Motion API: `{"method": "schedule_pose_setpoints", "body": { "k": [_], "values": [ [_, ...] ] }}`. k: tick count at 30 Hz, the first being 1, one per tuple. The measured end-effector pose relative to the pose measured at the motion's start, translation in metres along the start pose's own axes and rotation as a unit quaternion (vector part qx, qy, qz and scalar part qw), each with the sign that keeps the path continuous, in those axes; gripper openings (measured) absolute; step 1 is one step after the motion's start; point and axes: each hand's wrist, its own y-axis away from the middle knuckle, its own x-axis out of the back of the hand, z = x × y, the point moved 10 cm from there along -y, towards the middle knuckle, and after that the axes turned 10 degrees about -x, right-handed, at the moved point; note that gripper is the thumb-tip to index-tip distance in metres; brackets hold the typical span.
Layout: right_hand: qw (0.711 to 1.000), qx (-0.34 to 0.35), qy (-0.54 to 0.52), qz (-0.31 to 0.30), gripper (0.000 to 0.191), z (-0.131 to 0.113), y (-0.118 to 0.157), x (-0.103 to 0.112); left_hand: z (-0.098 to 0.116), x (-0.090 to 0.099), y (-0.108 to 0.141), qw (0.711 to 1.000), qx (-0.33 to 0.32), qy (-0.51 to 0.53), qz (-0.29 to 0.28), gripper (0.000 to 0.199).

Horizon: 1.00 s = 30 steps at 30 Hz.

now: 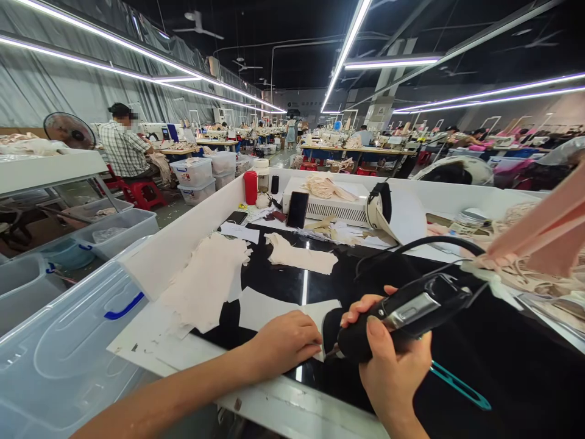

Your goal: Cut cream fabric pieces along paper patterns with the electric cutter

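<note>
Centrally, a left hand [290, 341] lies on a smooth white sheet [269, 310] while the right hand's [397, 366] grip is closed around a black handheld tool [359, 336].
The sheet, its upper edge concave, lies on the glossy black top of the table [269, 393], just beside the tool's nose; whether the left grip pinches its edge cannot be told. The tool's rounded body bears a shiny metal panel [414, 311]; its tip is largely hidden. Nearby lie a ragged-edged pile of pale, matte pieces [205, 283] and a narrower pale stack [299, 255]. At right, hanging pink cloth [543, 225] is cut off by the frame. The large translucent bin [77, 347] with a blue handle [124, 306] is also cut off, its contents indistinct; an open bin [142, 233] beyond holds a crumpled clear bag [112, 235].
</note>
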Motion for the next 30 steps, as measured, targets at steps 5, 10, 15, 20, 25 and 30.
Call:
{"method": "schedule_pose_setpoints", "body": {
  "k": [5, 10, 15, 20, 25, 30],
  "values": [
    [1.000, -0.011, 0.002, -0.002, 0.041, 0.003, 0.003, -0.004, -0.001, -0.001, 0.000, 1.000, 0.000, 0.009, -0.004, 0.002],
    [1.000, -0.003, 0.006, -0.003, 0.040, 0.002, 0.005, -0.004, 0.000, -0.002, -0.001, 1.000, -0.004, 0.016, -0.011, 0.005],
    [1.000, -0.003, 0.005, -0.003, 0.041, 0.001, 0.006, -0.004, -0.001, -0.002, -0.003, 1.000, 0.001, 0.005, -0.011, 0.009],
    [1.000, 0.007, 0.007, -0.008, 0.039, -0.001, 0.007, -0.004, -0.001, -0.004, -0.006, 1.000, -0.006, -0.021, 0.002, 0.009],
    [1.000, 0.005, -0.004, -0.010, 0.040, -0.001, 0.007, -0.004, 0.007, -0.007, -0.007, 0.997, -0.048, -0.054, 0.003, 0.004],
    [1.000, 0.008, 0.000, -0.009, 0.039, -0.001, 0.006, -0.004, 0.009, -0.010, -0.005, 0.995, -0.078, -0.066, -0.012, 0.005]
  ]
}}
